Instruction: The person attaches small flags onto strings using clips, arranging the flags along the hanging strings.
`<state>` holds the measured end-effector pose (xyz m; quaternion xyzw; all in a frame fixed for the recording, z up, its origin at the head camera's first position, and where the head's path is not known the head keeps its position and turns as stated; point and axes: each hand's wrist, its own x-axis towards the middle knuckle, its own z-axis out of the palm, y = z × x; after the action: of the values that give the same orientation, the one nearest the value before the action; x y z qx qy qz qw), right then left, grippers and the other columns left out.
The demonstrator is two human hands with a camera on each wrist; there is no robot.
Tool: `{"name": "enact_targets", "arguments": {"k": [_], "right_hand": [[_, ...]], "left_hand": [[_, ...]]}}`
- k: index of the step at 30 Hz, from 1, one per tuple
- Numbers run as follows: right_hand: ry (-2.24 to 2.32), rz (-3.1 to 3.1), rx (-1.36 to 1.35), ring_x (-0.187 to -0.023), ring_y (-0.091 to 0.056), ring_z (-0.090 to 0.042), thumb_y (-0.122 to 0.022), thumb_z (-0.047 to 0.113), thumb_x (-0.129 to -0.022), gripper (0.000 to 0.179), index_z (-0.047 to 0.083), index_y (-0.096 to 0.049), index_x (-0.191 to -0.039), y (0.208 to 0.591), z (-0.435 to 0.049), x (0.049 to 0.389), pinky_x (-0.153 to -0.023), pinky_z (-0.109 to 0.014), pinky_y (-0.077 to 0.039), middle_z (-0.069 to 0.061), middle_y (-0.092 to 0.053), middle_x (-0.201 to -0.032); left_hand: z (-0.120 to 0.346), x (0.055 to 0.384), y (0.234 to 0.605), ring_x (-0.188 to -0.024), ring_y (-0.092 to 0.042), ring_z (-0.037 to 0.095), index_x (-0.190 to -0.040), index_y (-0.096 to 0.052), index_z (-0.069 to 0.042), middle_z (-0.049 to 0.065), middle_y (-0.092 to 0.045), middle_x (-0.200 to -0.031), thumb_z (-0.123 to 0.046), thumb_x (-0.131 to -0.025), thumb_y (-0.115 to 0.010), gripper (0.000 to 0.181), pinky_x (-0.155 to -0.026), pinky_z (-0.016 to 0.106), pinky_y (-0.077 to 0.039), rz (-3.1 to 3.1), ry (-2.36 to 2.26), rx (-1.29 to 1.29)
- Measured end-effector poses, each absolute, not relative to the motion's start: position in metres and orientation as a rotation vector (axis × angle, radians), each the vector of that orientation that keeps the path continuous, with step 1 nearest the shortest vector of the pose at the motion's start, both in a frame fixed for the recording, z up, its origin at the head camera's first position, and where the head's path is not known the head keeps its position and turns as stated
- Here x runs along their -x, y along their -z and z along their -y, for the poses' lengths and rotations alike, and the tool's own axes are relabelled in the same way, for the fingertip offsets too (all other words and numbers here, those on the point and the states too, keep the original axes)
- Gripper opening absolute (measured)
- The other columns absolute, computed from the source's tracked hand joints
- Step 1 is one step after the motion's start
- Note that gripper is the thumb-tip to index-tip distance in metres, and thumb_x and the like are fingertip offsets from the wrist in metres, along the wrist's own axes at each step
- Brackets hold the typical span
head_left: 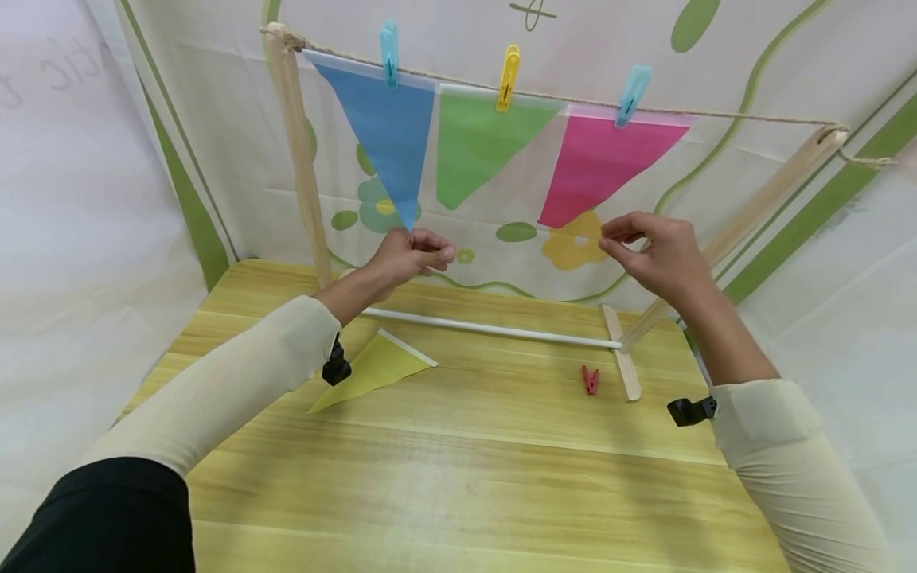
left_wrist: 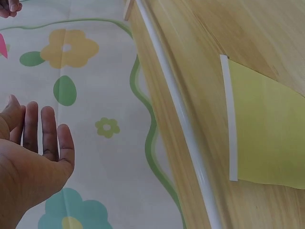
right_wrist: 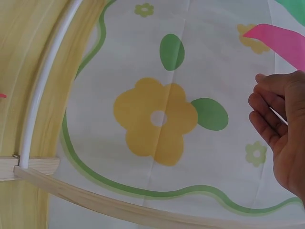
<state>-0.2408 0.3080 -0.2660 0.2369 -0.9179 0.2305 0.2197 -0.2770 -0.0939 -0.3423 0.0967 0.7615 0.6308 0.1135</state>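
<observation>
Three pennants hang from a twine line (head_left: 731, 115) in the head view. The blue pennant (head_left: 390, 131) has a light-blue clothespin (head_left: 389, 52), the green pennant (head_left: 483, 139) a yellow clothespin (head_left: 508, 77), and the pink pennant (head_left: 605, 163) another light-blue clothespin (head_left: 634, 95). My left hand (head_left: 410, 259), fingers relaxed and holding nothing, is by the blue pennant's lower tip. Whether it touches the tip I cannot tell. To the right of the pink pennant's lower end is my right hand (head_left: 659, 255), fingers loosely bent around nothing.
A yellow pennant (head_left: 376, 370) with a white edge lies on the wooden table (head_left: 458, 477), left of a red clothespin (head_left: 591, 380). Wooden posts (head_left: 297, 151) hold the twine at both ends. A white rod (head_left: 494, 328) joins them low down, before a flower-printed cloth backdrop.
</observation>
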Motion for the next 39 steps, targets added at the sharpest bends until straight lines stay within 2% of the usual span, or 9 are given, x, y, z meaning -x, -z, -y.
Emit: {"name": "enact_targets", "arguments": {"k": [4, 8, 11, 16, 19, 24, 31, 34, 39], "right_hand": [[-0.623, 2.552, -0.634, -0.092, -0.07, 0.003, -0.086, 0.011, -0.102, 0.017, 0.005, -0.084, -0.118, 0.269, -0.307, 0.239, -0.067, -0.003, -0.043, -0.015, -0.087, -0.109], [-0.637, 2.56, -0.635, -0.092, -0.063, 0.016, -0.084, 0.011, -0.103, 0.018, 0.004, -0.083, -0.12, 0.272, -0.307, 0.238, -0.066, -0.004, -0.043, -0.017, -0.086, -0.11], [-0.655, 2.559, -0.643, -0.092, -0.053, 0.027, -0.084, 0.009, -0.103, 0.019, 0.003, -0.083, -0.121, 0.275, -0.309, 0.238, -0.066, -0.004, -0.043, -0.019, -0.086, -0.11], [-0.658, 2.563, -0.649, -0.093, -0.052, 0.027, -0.085, 0.01, -0.102, 0.019, 0.003, -0.083, -0.12, 0.281, -0.313, 0.239, -0.069, -0.003, -0.043, -0.02, -0.085, -0.111], [-0.643, 2.574, -0.643, -0.092, -0.063, 0.013, -0.085, 0.012, -0.103, 0.018, 0.004, -0.083, -0.119, 0.283, -0.313, 0.238, -0.07, -0.003, -0.043, -0.018, -0.086, -0.11], [-0.634, 2.585, -0.64, -0.095, -0.076, -0.028, -0.084, 0.014, -0.104, 0.018, 0.004, -0.083, -0.12, 0.286, -0.315, 0.237, -0.072, -0.004, -0.042, -0.017, -0.086, -0.11], [-0.64, 2.588, -0.65, -0.093, -0.075, -0.023, -0.085, 0.011, -0.103, 0.018, 0.004, -0.083, -0.119, 0.294, -0.324, 0.235, -0.072, -0.004, -0.043, -0.016, -0.086, -0.11], [-0.635, 2.59, -0.651, -0.093, -0.076, -0.027, -0.086, 0.01, -0.102, 0.018, 0.003, -0.083, -0.118, 0.297, -0.327, 0.234, -0.072, -0.003, -0.043, -0.017, -0.086, -0.11], [-0.656, 2.608, -0.652, -0.095, -0.077, -0.033, -0.086, 0.011, -0.102, 0.018, 0.003, -0.083, -0.118, 0.302, -0.328, 0.233, -0.071, -0.005, -0.043, -0.018, -0.085, -0.112]], "left_hand": [[0.096, 0.276, 0.345, -0.118, -0.079, 0.029, -0.13, -0.08, -0.007, -0.006, -0.082, -0.108, -0.026, -0.112, -0.076, 0.027, -0.11, 0.047, -0.061, -2.232, -1.837, -0.27], [0.099, 0.276, 0.347, -0.127, -0.075, 0.037, -0.133, -0.079, -0.007, -0.003, -0.082, -0.111, -0.027, -0.111, -0.077, 0.03, -0.105, 0.043, -0.061, -2.242, -1.81, -0.279], [0.101, 0.275, 0.349, -0.128, -0.074, 0.036, -0.136, -0.078, -0.007, 0.001, -0.081, -0.118, -0.028, -0.112, -0.076, 0.032, -0.105, 0.042, -0.062, -2.25, -1.783, -0.283], [0.105, 0.274, 0.354, -0.127, -0.073, 0.031, -0.139, -0.076, -0.007, 0.004, -0.08, -0.125, -0.029, -0.112, -0.076, 0.035, -0.1, 0.037, -0.061, -2.255, -1.754, -0.277], [0.107, 0.274, 0.355, -0.127, -0.073, 0.031, -0.14, -0.076, -0.008, 0.006, -0.081, -0.127, -0.029, -0.112, -0.075, 0.035, -0.102, 0.038, -0.06, -2.256, -1.748, -0.276], [0.109, 0.273, 0.358, -0.128, -0.072, 0.032, -0.139, -0.076, -0.007, 0.006, -0.079, -0.127, -0.028, -0.112, -0.076, 0.034, -0.108, 0.043, -0.06, -2.253, -1.746, -0.267], [0.115, 0.27, 0.368, -0.117, -0.074, 0.023, -0.136, -0.077, -0.008, 0.01, -0.079, -0.127, -0.028, -0.112, -0.076, 0.032, -0.109, 0.044, -0.06, -2.244, -1.724, -0.269], [0.118, 0.269, 0.373, -0.112, -0.074, 0.016, -0.137, -0.077, -0.009, 0.01, -0.079, -0.128, -0.03, -0.112, -0.076, 0.032, -0.105, 0.04, -0.06, -2.249, -1.698, -0.272], [0.124, 0.265, 0.383, -0.106, -0.074, 0.013, -0.136, -0.078, -0.008, 0.004, -0.079, -0.117, -0.032, -0.112, -0.075, 0.034, -0.095, 0.032, -0.061, -2.261, -1.67, -0.278]]}}
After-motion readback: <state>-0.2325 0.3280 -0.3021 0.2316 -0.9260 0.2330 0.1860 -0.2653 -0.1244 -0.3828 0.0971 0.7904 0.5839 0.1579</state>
